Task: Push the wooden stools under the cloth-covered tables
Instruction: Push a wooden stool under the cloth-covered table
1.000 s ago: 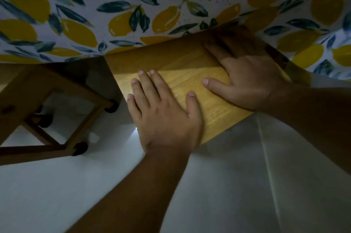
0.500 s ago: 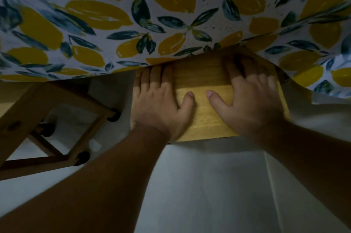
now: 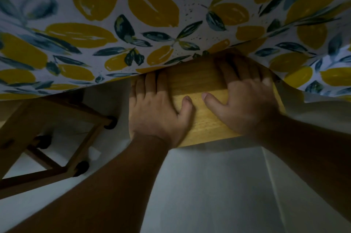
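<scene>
A light wooden stool seat [image 3: 207,119] pokes out from under the hanging edge of a lemon-print tablecloth [image 3: 152,24]. Its far half lies in shadow beneath the cloth. My left hand [image 3: 157,111] lies flat on the seat's left side, fingers spread and reaching under the cloth. My right hand [image 3: 247,100] presses flat on the right side, fingertips hidden in the shadow under the cloth edge. Both thumbs point toward each other at the seat's middle. The stool's legs are hidden.
A second wooden stool frame [image 3: 47,138] with dark foot caps stands at the left, partly under the cloth. Pale tiled floor [image 3: 209,194] fills the lower half, with a grout line running at the right.
The stool has slid farther under the tablecloth with both hands on it. My left hand moved from the near edge up to the seat's left side. The cloth edge now covers more of the seat.
</scene>
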Tool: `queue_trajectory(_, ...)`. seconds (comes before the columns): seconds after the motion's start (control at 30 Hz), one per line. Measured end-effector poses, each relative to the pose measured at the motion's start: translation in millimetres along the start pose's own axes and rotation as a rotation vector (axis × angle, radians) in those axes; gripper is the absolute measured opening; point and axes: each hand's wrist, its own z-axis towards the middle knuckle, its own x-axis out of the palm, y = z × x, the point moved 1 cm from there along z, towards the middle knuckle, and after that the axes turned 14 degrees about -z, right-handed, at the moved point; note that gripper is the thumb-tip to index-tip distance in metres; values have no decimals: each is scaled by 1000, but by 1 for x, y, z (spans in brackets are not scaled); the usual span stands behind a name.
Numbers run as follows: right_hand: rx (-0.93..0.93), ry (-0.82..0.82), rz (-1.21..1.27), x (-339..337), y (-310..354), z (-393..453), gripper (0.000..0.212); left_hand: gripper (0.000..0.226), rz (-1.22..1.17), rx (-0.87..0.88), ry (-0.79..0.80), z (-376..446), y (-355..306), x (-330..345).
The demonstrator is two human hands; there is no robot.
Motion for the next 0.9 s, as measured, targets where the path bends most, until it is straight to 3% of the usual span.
queue_trajectory(0.27, 20, -28, -17, 1, 5, -6, 83, 81, -19, 13, 27, -3, 8, 1)
queue_trajectory(0.47, 25, 78, -111, -23, 33, -27, 72, 77, -120, 38, 132, -16, 24, -18)
queue_trajectory(0.63, -168, 115, -39, -60, 122, -67, 75, 80, -111, 2, 99, -69, 81, -67)
queue_trajectory(0.9, -347, 123, -45, -93, 305, -91, 77, 76, -71, -95, 12, -116, 242, -168)
